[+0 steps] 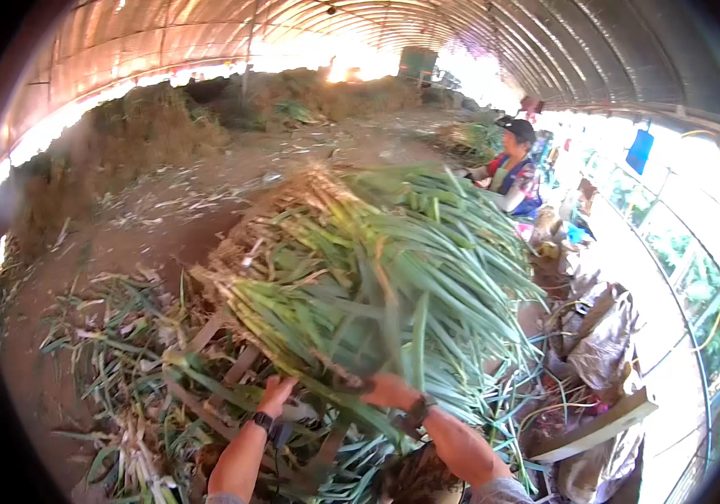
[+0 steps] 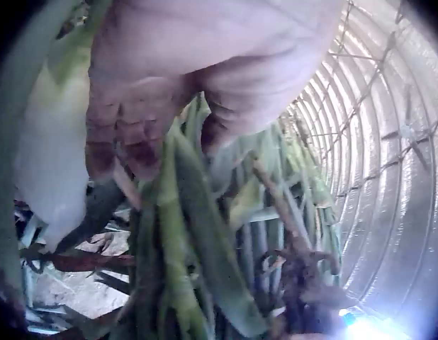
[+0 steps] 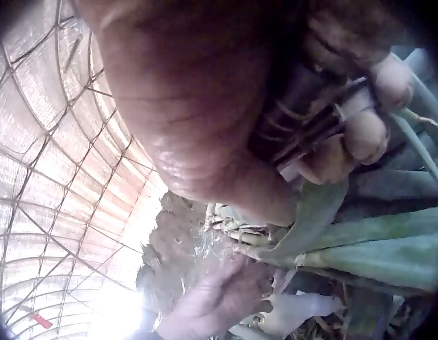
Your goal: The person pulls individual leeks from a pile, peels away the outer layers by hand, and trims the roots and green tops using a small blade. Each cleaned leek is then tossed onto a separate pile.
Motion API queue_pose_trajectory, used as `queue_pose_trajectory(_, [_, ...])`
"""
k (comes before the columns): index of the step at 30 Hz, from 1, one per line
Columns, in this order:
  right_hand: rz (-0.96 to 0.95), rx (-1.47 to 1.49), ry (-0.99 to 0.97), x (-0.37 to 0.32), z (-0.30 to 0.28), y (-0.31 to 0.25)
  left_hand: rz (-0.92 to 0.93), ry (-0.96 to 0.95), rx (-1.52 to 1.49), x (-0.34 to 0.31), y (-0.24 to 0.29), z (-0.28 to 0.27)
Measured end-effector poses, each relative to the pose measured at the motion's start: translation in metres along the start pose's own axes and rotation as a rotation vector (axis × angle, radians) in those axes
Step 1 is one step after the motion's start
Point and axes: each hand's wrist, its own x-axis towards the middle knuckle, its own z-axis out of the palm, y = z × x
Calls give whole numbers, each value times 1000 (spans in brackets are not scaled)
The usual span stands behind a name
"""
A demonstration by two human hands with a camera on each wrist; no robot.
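Observation:
Long green onions [image 1: 427, 277] lie in a large heap, root ends toward the left, leaves toward the right. At the heap's near edge, my right hand [image 1: 392, 391] has its fingers curled, with a green leaf [image 3: 322, 205] between thumb and fingertips in the right wrist view; something dark inside that grip is unclear. My left hand [image 1: 276, 395] is near the stalks' lower left edge. In the left wrist view, its fingers [image 2: 141, 134] hang slightly bent over green leaves [image 2: 180, 234], thumb apart. A pale stalk [image 2: 52, 149] is beside them.
Loose leaves and trimmings [image 1: 133, 361] litter the ground at left and below my hands. A person [image 1: 513, 168] in a dark cap sits beyond the heap. Crumpled sacks [image 1: 603, 336] and a wooden board [image 1: 595, 428] lie at right.

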Motion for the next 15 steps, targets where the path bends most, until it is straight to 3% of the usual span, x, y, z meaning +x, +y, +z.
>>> queue_pose_trajectory(1, [-11, 35, -2, 5, -2, -5, -9, -77, -50, -25, 27, -4])
queue_pose_trajectory(2, [91, -1, -99, 2, -13, -18, 139, -111, -32, -29, 40, -9])
queue_pose_trajectory(4, [-102, 77, 40, 5, -1, -4, 521, -61, -94, -34, 54, -28])
queue_pose_trajectory(5, [-55, 1, -26, 14, 1, -5, 684, 11, -93, -21, 49, -54])
queue_pose_trajectory(6, [-156, 77, 19, 27, 17, 20, 462, 0, -241, -77, 108, -69])
queue_pose_trajectory(7, [-216, 26, 102, 33, 27, 24, 571, 385, -356, -91, 120, -75])
queue_pose_trajectory(8, [-249, 251, 92, 18, 17, 0, 622, 369, -313, -107, 131, -105])
queue_pose_trajectory(9, [-80, 187, -26, 17, 10, -11, 678, 323, -269, -123, 144, -132])
queue_pose_trajectory(11, [107, 45, -59, 48, 32, 28, 638, 481, 24, -190, 154, -173])
queue_pose_trajectory(12, [1, 81, -56, 22, 10, -17, 600, 530, 74, -225, 158, -190])
queue_pose_trajectory(13, [-20, 131, -24, 20, 11, -23, 680, 658, 87, -252, 152, -204])
queue_pose_trajectory(15, [143, 100, 3, 60, 31, 7, 635, 987, 529, -302, 144, -245])
